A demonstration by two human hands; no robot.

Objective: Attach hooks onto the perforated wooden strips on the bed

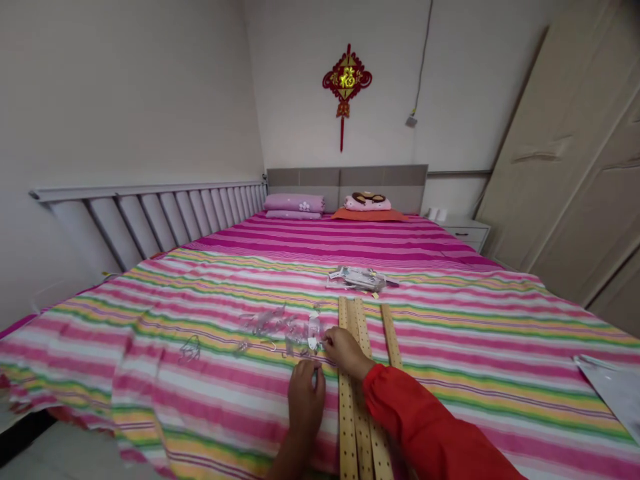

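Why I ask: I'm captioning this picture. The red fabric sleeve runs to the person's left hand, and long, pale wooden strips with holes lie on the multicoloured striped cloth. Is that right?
Not quite: the head view shows the red fabric sleeve running to the right hand, not the left hand. The long, pale wooden strips with holes do lie on the multicoloured striped cloth.

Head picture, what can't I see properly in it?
All in the head view:
Left hand: what it pinches, if anything; its own grip hides it.
Right hand: same, hidden by its grip.
Clear bags: contents too small and blurred.
Strips: near ends cut off by the bottom edge.
White sheet: cut off by the right edge.
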